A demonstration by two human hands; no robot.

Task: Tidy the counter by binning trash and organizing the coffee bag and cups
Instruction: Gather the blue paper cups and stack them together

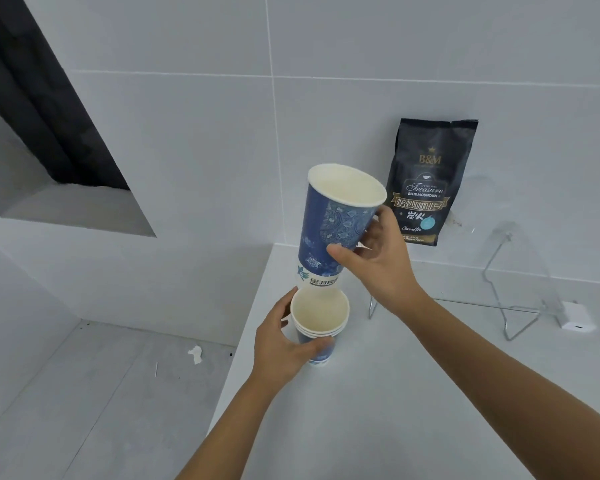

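Note:
My right hand [378,261] grips a blue patterned paper cup [333,223] by its side, holding it upright and slightly tilted just above a stack of nested blue paper cups [317,325]. My left hand [281,344] wraps around that stack, which stands on the white counter [413,393] near its left edge. A black coffee bag [426,181] stands upright against the tiled wall at the back of the counter, to the right of the raised cup.
A bent wire stand [510,306] and a small white charger [575,320] lie on the counter at the right. A white scrap of paper [195,354] lies on the grey floor to the left, below the counter edge. A dark wall recess sits upper left.

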